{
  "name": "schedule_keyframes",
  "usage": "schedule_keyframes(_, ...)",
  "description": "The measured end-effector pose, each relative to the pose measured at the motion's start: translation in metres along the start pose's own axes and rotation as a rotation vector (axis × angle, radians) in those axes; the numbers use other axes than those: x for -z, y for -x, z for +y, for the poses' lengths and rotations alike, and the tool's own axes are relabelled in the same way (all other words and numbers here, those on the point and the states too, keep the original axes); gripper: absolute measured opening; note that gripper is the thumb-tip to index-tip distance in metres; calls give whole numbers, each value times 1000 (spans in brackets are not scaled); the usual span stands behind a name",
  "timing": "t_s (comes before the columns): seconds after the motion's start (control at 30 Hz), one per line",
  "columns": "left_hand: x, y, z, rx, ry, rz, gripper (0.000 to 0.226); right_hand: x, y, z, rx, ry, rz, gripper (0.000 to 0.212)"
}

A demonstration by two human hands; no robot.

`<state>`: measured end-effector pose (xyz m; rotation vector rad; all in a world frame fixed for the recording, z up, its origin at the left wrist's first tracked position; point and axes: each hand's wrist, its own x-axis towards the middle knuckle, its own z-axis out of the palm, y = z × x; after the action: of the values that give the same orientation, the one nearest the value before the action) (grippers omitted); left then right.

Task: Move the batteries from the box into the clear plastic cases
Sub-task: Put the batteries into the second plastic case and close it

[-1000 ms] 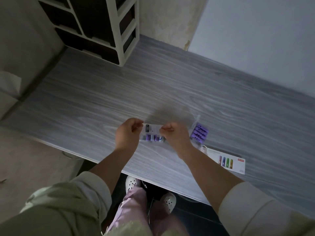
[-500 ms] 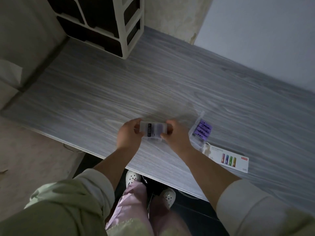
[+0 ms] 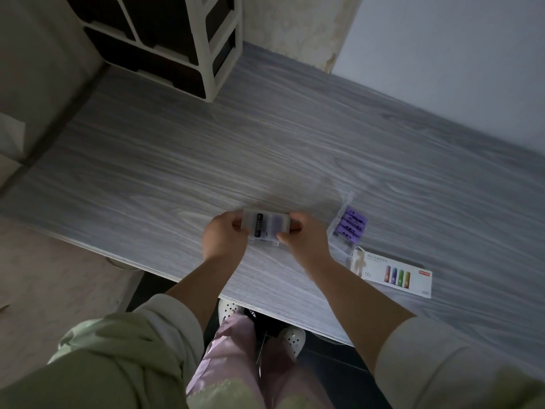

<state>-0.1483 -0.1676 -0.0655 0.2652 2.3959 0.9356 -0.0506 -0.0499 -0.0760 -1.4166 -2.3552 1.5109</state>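
Hands grip one apparently closed case.

Clear plastic case pinched level between left hand and right hand (one dark battery and pale purple ones dimly seen inside); second clear case to its right, lying open, packed with purple batteries; white box flat just beside that, printed with coloured batteries.

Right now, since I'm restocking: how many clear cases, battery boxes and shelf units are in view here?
Clear plastic cases: 2 (held case, open case)
Battery box: 1
Shelf unit: 1
Total: 4
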Motion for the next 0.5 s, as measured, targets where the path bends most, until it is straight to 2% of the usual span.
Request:
schedule_keyframes(0.27, 8, -2, 5, 107, 305, -94, 31, 0, 8, 0, -121, -233, -8, 14)
schedule_keyframes(0.4, 19, -2, 15, 53, 356, -151, 51, 10, 11, -10, -191, -352, -5, 38)
schedule_keyframes(0.5, 26, -4, 26, 31, 472, -214, 43, 21, 11, -24, -174, -472, -40, 48)
